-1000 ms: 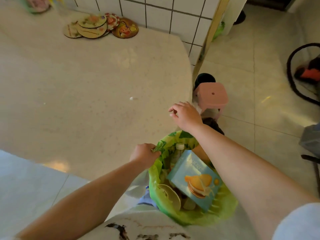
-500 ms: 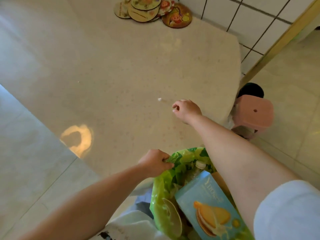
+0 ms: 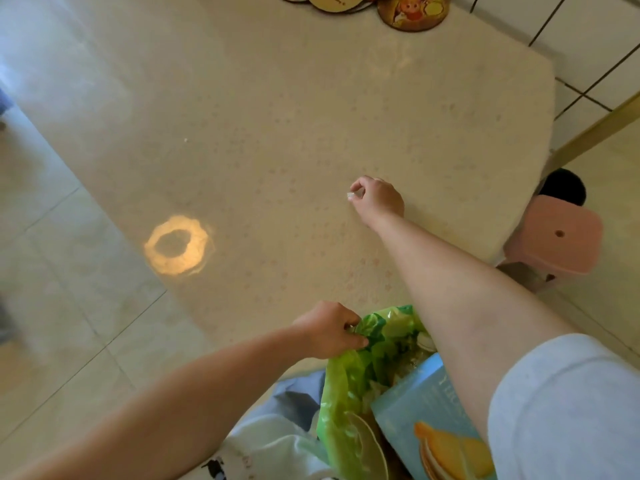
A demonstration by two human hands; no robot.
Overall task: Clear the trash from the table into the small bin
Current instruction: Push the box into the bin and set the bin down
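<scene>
Right hand (image 3: pixel 379 199) out over the cream tabletop (image 3: pixel 242 133), fingers curled in, thumb and forefinger pinched on a small white scrap (image 3: pixel 350 196). Scrap sits at the fingertips, at or just above the surface; cannot tell whether it is lifted clear.

Left hand (image 3: pixel 329 329) at the near edge of the tabletop, fist closed on the rim of a green bin liner (image 3: pixel 341 386), holding it bunched up.

The small bin itself is hidden by the liner; it sits below the table edge, close against the person. Inside the liner: a light blue biscuit box (image 3: pixel 429 420) printed with a cream-filled sandwich biscuit, standing tilted; a pale curved disc (image 3: pixel 367 441), possibly a paper plate, beside the box; a white bottle cap (image 3: pixel 425 341) just under the right forearm.

A ring-shaped patch of reflected light (image 3: pixel 178 244) on the tabletop, well to the left of the hands. At the far edge, a cluster of round cartoon-printed coasters (image 3: pixel 412 12), partly cut off by the frame.

Pink plastic stool (image 3: pixel 554 244) on the tiled floor at the right corner of the table, a dark round object (image 3: pixel 568 185) behind it. White tiled wall (image 3: pixel 571 39) beyond.
</scene>
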